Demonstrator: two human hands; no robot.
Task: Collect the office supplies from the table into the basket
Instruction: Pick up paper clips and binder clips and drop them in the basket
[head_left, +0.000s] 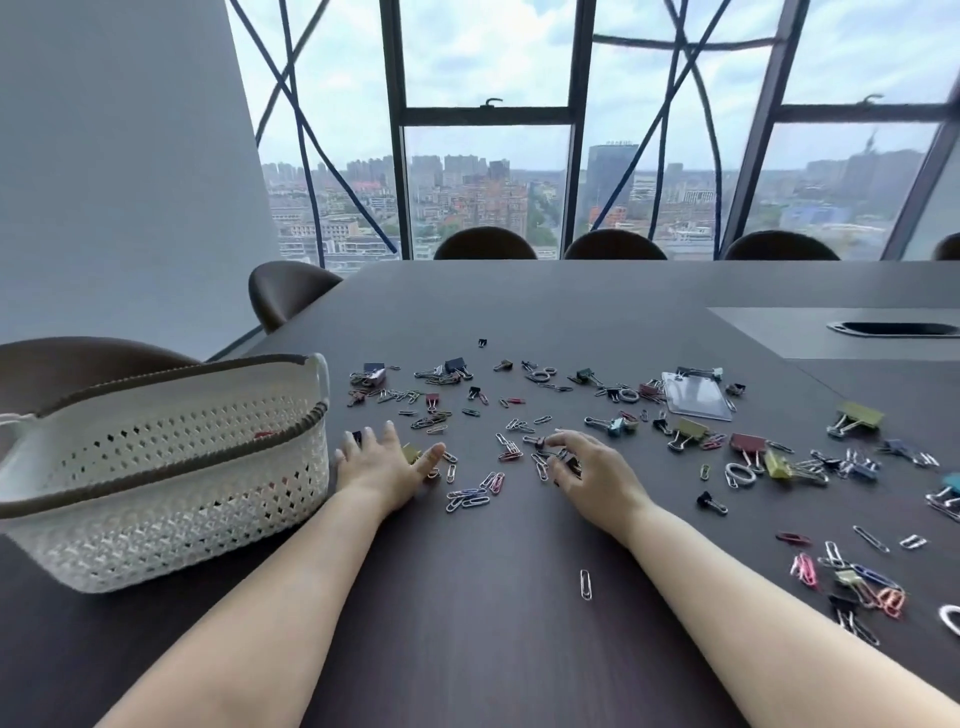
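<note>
White basket (171, 467) sits at the table's (519, 312) left edge, handy for dropping; left hand (382, 467) lies flat, fingers spread, seemingly corralling clips (467, 499); right hand (592, 475) curls its fingers round several.

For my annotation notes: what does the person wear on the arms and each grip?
Nothing visible. The left grip and right grip have no gloves; both forearms are bare to the frame edge, with no sleeve, watch or bracelet.
</note>
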